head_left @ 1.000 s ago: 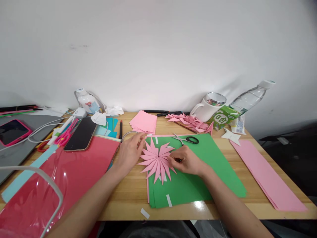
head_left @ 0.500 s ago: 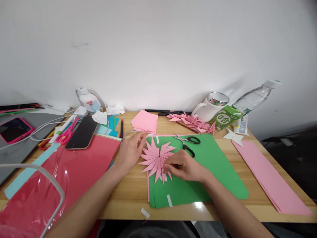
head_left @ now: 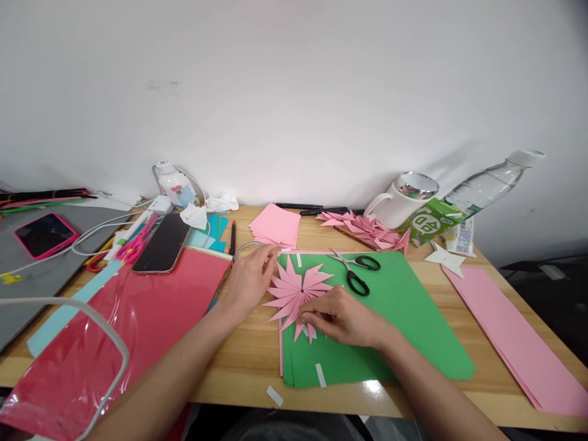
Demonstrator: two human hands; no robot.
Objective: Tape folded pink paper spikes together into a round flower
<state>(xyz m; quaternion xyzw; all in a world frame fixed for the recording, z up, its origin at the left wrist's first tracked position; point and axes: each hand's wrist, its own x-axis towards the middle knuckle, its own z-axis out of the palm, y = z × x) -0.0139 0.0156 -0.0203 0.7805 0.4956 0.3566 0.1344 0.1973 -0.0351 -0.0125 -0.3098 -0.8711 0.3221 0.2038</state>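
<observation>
A pink folded-paper star, its long points fanned around a small central hole, lies on a stack of green paper. My right hand is closed in a pinch on the star's lower right points, which it partly hides. To the star's upper left, my left hand hovers or rests with loosely bent fingers apart; I see nothing held in it. Black-handled scissors lie on the green paper behind my right hand. Small white strips lie on the green sheet, and another white strip is on the wood.
Behind are pink paper squares, a pile of folded pink pieces, a white mug and a tilted bottle. Pink sheets lie right. A red sheet, a phone and cables are left.
The whole view has shifted slightly, so things sit further right in the picture. Both hands keep nearly the same places at the star; the right fingers have moved slightly left over its lower points.
</observation>
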